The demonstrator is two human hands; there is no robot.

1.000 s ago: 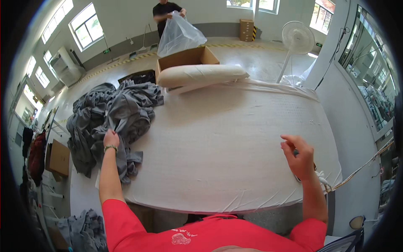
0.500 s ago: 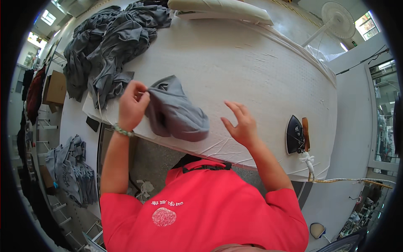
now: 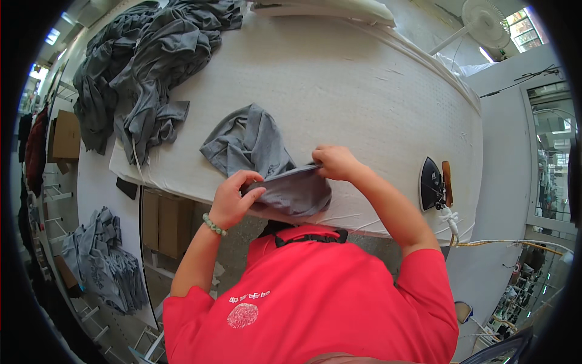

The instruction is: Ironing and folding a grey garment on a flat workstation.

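A grey fabric garment (image 3: 247,141) lies crumpled at the near edge of the white padded table, one part stretched between my two hands and hanging toward the table's front edge. My left hand (image 3: 235,197) pinches the fabric at the left end of a taut, folded-looking edge. At the right end of that edge, my right hand (image 3: 334,162) is closed on the cloth, its fingertips partly hidden. Which part of the garment this is I cannot tell.
A large pile of grey garments (image 3: 163,60) covers the far left of the white table (image 3: 357,91). An iron (image 3: 431,185) with a corded handle stands at the right edge. More grey garments (image 3: 106,261) lie low on the left, near a cardboard box (image 3: 167,224). A fan (image 3: 485,24) stands beyond.
My right hand has come in from the right and taken hold of the garment. My left hand has moved right and nearer me; the cloth is now stretched between both.
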